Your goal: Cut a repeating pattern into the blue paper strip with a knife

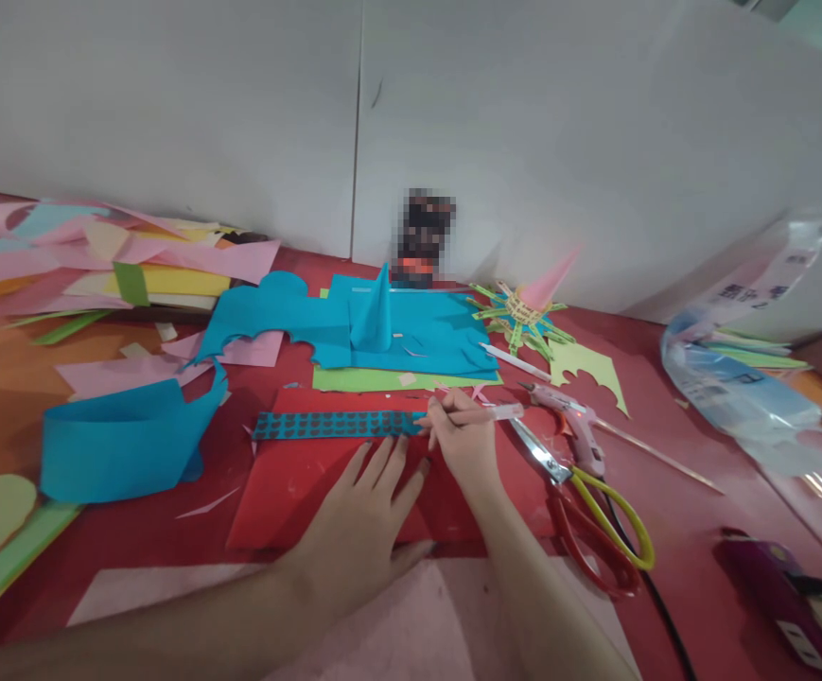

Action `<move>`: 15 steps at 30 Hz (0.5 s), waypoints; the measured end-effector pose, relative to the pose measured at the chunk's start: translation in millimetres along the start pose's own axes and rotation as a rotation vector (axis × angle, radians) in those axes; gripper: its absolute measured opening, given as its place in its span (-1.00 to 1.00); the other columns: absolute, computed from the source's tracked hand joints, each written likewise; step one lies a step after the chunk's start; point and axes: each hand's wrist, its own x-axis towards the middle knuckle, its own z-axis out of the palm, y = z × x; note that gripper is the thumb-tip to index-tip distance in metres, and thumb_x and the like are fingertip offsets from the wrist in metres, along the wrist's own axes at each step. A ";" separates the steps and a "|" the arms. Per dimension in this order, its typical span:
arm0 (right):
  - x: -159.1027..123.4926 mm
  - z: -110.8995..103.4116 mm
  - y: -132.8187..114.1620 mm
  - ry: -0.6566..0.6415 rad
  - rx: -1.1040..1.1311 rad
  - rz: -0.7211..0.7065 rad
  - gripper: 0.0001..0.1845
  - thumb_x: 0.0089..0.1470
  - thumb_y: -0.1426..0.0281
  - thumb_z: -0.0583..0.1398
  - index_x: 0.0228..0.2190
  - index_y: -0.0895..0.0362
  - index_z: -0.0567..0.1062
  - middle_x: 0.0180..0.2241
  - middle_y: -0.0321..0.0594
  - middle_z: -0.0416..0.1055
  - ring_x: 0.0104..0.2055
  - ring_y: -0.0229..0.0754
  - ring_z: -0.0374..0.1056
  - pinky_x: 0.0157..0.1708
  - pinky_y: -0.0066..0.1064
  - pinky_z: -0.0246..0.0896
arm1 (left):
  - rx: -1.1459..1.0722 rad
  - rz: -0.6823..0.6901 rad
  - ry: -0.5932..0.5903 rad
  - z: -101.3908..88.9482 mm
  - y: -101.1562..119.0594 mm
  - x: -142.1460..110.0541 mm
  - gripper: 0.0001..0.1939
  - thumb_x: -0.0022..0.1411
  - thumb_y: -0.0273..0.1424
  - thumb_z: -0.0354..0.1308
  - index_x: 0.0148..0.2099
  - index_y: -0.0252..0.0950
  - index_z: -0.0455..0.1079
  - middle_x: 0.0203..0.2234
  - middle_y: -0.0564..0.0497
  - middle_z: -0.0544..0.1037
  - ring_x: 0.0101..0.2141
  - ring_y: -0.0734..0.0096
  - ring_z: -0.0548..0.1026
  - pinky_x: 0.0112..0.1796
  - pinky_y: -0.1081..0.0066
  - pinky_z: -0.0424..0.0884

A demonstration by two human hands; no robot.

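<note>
A narrow blue paper strip (332,425) with rows of dark curved marks lies across red paper (289,501). My left hand (368,501) rests flat on the red paper, fingers spread, its fingertips at the strip's lower edge. In my right hand (460,440) is a pen (496,413), pinched between the fingers, with its tip at the strip's right end. Just right of that hand lie scissors (567,473) with one yellow and one red handle, blades apart. Beside them is a pink glue gun (577,426). Behind the strip, a blue paper cone (374,312) stands on blue sheets (439,331).
Paper scraps (190,260) pile up at the back left, above a curled blue paper band (119,440). A pink cone (550,281) with green paper spikes stands back right, near a white pen (516,361). Plastic packaging (737,378) and a purple power strip (772,586) lie right.
</note>
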 end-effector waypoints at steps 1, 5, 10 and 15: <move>0.1 0.0 -0.3 -0.003 0.001 -0.004 -0.65 0.04 0.31 0.13 -0.67 0.04 0.11 -0.83 -0.47 0.17 -0.63 -0.23 0.37 -0.47 -0.43 0.38 | 0.000 0.001 -0.003 -0.1 -0.1 0.2 -0.37 0.29 0.00 -0.27 0.21 -0.29 0.18 0.17 -0.25 0.20 0.15 -0.02 0.16 0.09 0.08 0.02; 0.7 0.5 -2.2 -0.008 0.015 -0.023 -0.65 0.04 0.32 0.13 -0.67 0.03 0.13 -0.84 -0.49 0.16 -0.68 -0.26 0.30 -0.44 -0.40 0.37 | -0.004 0.000 -0.010 -0.5 -0.5 0.5 -0.36 0.29 0.00 -0.27 0.21 -0.30 0.18 0.16 -0.24 0.22 0.16 -0.01 0.15 0.09 0.08 0.02; 0.8 -0.1 -3.9 -0.043 0.025 -0.016 -0.64 0.06 0.30 0.13 -0.67 0.03 0.14 -0.85 -0.47 0.19 -0.65 -0.22 0.37 -0.44 -0.41 0.35 | -0.002 0.001 -0.004 -0.4 -0.7 0.5 -0.37 0.28 0.01 -0.24 0.19 -0.29 0.21 0.16 -0.24 0.23 0.15 -0.01 0.17 0.09 0.08 0.03; 1.0 -2.6 -4.0 -0.056 -0.001 -0.011 -0.65 0.07 0.26 0.14 -0.65 0.05 0.17 -0.81 -0.42 0.27 -0.58 -0.20 0.42 -0.45 -0.44 0.30 | -0.006 -0.003 0.008 0.1 -0.6 1.0 -0.38 0.28 0.00 -0.23 0.19 -0.29 0.21 0.16 -0.24 0.23 0.14 0.01 0.18 0.09 0.09 0.04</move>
